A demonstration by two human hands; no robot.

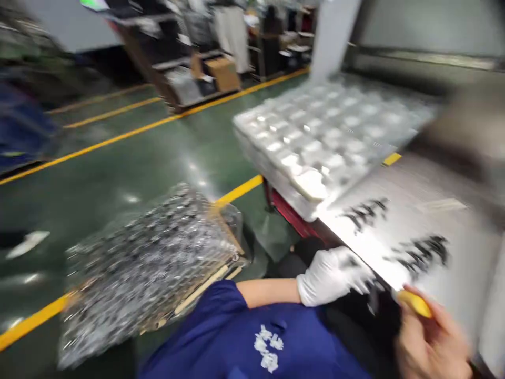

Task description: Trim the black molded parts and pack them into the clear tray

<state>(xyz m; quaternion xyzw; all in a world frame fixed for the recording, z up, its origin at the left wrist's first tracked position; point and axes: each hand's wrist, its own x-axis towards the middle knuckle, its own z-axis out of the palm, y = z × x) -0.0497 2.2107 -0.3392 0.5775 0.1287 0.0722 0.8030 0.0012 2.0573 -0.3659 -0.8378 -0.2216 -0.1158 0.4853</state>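
My left hand (335, 276), in a white glove, is at the table's near edge with its fingers bent around a small dark part (374, 297). Motion blur hides the exact shape of that part. Bare and close by on the right, my right hand (432, 337) grips a yellow-handled tool (414, 303) whose working end I cannot make out. Two groups of small black parts lie on the pale tabletop (465, 273) beyond my hands: a farther cluster (365, 211) and a nearer cluster (424, 253).
Clear plastic trays (331, 137) are stacked at the table's far left. On the green floor to my left, a plastic-covered load of grey parts (158, 268) crosses a yellow line. Shelves with a cardboard box (223, 73) stand behind. A large blurred shape (469, 131) is at right.
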